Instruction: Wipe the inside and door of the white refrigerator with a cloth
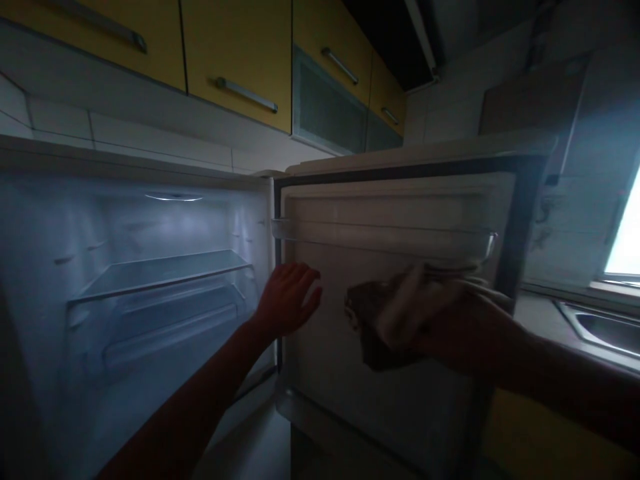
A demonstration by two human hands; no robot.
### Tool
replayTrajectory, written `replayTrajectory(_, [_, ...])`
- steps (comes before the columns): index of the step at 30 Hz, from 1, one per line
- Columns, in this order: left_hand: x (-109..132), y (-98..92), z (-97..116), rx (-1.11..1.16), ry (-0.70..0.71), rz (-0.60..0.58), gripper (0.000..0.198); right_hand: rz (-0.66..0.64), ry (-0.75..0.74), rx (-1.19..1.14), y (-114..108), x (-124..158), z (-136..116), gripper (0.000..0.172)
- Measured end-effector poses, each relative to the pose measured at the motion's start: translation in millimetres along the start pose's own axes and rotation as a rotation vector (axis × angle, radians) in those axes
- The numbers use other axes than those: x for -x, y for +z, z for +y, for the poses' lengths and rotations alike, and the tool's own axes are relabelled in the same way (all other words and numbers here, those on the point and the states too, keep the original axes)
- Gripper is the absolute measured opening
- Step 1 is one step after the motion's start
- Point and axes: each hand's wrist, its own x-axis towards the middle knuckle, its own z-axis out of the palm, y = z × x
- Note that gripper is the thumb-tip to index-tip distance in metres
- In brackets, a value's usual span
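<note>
A fridge stands with its door (320,320) swung wide, the inner side facing me. My right hand (430,313), blurred by motion, grips a dark cloth (383,357) in front of the door's inner panel, below the clear door shelf (380,233). Near the hinge side, my left hand (287,300) hovers with its fingers apart and slightly bent, holding nothing. Whether its fingertips touch the door I cannot tell. Left of it, the lit fridge compartment (165,223) shows a glass shelf (165,272) and a clear drawer (173,330) beneath.
Yellow wall cabinets (235,40) with metal handles hang above the fridge. To the right, behind the door, lie a counter (543,323) and a steel sink (610,330) by a bright window (625,233). A lower door shelf (300,407) sticks out near the bottom.
</note>
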Motion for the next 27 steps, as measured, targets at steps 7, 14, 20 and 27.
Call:
replayTrajectory(7, [32.0,26.4,15.2,0.111,-0.039,-0.113,0.034,-0.251,0.101,0.287,21.5,-51.3,36.3,0.047])
replayTrajectory(14, [32.7,26.8,16.5,0.171,-0.022,-0.099,0.029,0.009,-0.34,0.308,53.1,-58.9,8.3,0.034])
replayTrajectory(20, [31.7,31.2,17.2,0.127,0.025,-0.132,0.035,-0.147,-0.455,0.289,70.8,-95.7,34.5,0.04])
replayTrajectory(27, [27.2,40.7,23.9,0.104,0.01,-0.117,0.04,-0.028,-0.384,0.312,111.8,-170.5,9.9,0.041])
